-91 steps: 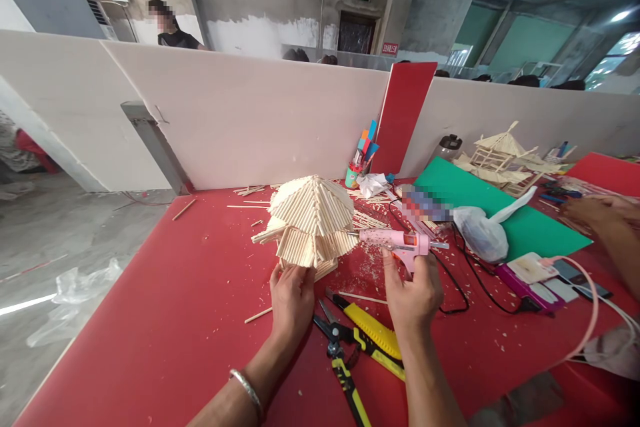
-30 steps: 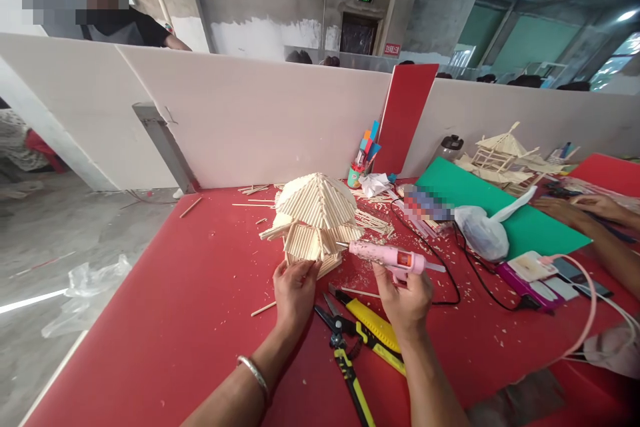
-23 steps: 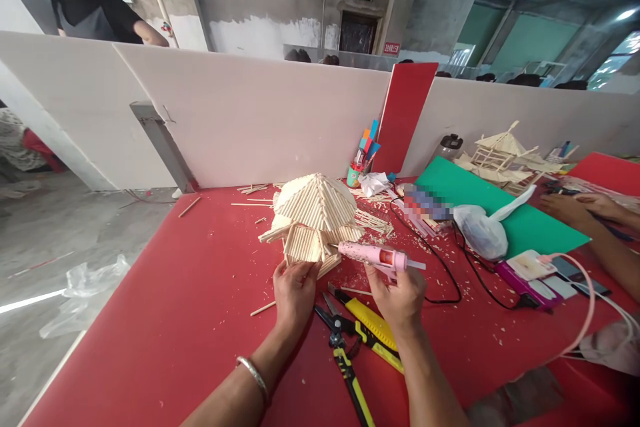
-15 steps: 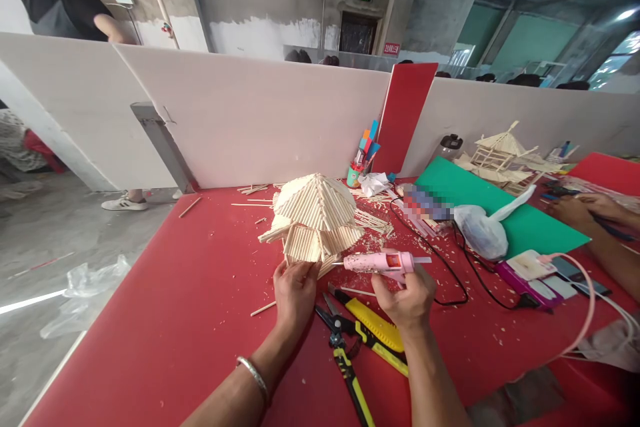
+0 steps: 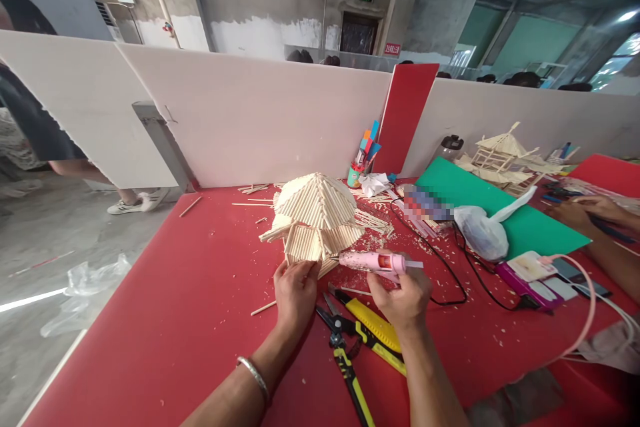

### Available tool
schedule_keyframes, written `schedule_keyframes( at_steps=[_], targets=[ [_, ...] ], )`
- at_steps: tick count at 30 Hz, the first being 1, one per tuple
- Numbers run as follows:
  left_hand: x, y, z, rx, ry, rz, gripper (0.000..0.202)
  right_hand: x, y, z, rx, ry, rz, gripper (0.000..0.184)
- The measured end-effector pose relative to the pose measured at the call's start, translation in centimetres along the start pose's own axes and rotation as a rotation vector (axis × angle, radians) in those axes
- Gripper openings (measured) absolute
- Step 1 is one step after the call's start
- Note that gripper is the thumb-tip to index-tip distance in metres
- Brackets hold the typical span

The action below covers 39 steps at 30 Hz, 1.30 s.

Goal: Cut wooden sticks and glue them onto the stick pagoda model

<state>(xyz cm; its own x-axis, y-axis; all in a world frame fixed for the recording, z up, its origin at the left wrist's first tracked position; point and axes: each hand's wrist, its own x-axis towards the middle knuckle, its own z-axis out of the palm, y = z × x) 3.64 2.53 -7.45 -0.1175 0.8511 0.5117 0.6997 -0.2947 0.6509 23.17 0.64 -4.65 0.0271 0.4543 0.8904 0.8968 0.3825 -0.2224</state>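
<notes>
A small model house (image 5: 316, 203) made of pale wooden sticks, with a tiered roof, stands on the red tabletop. My left hand (image 5: 297, 290) has its fingers pinched at the lower front edge of the house; exactly what lies between the fingertips is hidden. In my right hand (image 5: 406, 297) is a pink hot glue gun (image 5: 367, 261), its nozzle pointing left, close to the front right base of the house. A pair of yellow-and-black pruning shears (image 5: 343, 353) and a yellow utility knife (image 5: 375, 323) lie between my forearms.
Loose sticks (image 5: 373, 221) and wood crumbs surround the house. To the right are a green board (image 5: 543, 230), a plastic bag (image 5: 483, 232), a purple-and-white power strip (image 5: 533, 277) and cables. Another person's hands (image 5: 595, 213) are at the far right. A white partition (image 5: 270, 120) stands behind.
My right hand has moved the glue gun slightly left, bringing its nozzle nearer the house base. My left hand has stayed in place. A person behind the partition has walked on at the left.
</notes>
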Motion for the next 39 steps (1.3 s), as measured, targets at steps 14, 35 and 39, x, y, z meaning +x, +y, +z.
schedule_keyframes(
  at_steps=[14, 35, 39],
  targets=[
    [-0.1, -0.2, -0.2, -0.063, -0.040, -0.069, 0.018, -0.8, 1.7, 0.0, -0.158, 0.069, 0.081, 0.024],
    [-0.4, -0.1, 0.3, -0.057, -0.020, -0.032, 0.022, 1.4, -1.3, -2.3, -0.032, -0.033, -0.048, 0.014],
    [-0.6, 0.0, 0.4, -0.033, -0.015, -0.003, 0.021, 1.7, -2.7, -2.6, -0.038, -0.078, -0.104, 0.020]
  ],
)
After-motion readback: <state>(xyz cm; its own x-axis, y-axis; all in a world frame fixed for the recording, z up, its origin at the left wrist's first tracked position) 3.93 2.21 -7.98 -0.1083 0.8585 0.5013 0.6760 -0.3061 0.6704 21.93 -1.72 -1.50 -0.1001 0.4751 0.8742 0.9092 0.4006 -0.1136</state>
